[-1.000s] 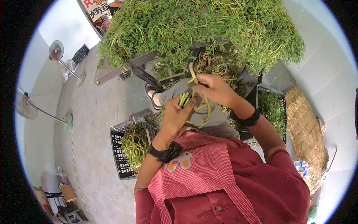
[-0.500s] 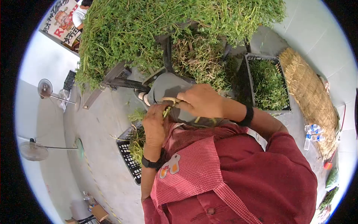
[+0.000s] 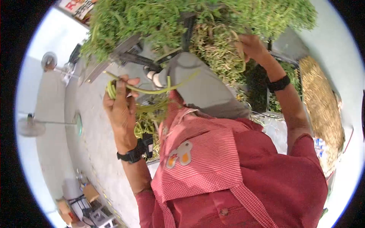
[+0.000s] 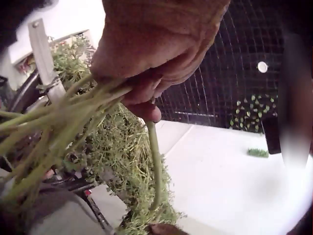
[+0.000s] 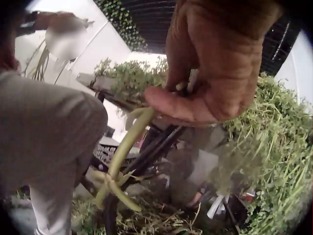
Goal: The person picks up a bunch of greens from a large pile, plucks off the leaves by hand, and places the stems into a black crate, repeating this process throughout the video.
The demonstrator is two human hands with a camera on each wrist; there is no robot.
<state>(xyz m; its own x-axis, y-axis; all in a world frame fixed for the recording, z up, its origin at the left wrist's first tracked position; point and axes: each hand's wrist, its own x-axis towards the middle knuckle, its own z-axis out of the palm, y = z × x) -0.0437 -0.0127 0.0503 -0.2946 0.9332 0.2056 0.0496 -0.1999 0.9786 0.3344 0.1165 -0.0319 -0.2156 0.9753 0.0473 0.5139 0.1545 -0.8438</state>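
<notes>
My left hand (image 3: 121,98) grips a bunch of green stems (image 4: 54,122) out to the left of my knee. One long stem (image 3: 152,91) trails from it to the right across my lap. My right hand (image 3: 253,47) is stretched forward to the right, beside the tangled pile of stalks (image 3: 216,49) under the table edge. Between its thumb and finger it pinches a thick, pale green stem piece (image 5: 126,144) with a forked lower end. Above, a large heap of leafy greens (image 3: 144,22) covers the table.
A crate of greens (image 3: 287,72) stands at the right beside a straw mat (image 3: 321,106). Another crate with stems (image 3: 148,125) is partly hidden by my left arm. Two fans (image 3: 48,60) stand on the left, and the table's leg (image 3: 188,32) is in front of my knee.
Both hands were together over the lap. Now they are apart: the left has gone left with the bunch, the right forward and right with a stem piece. The head view has shifted too.
</notes>
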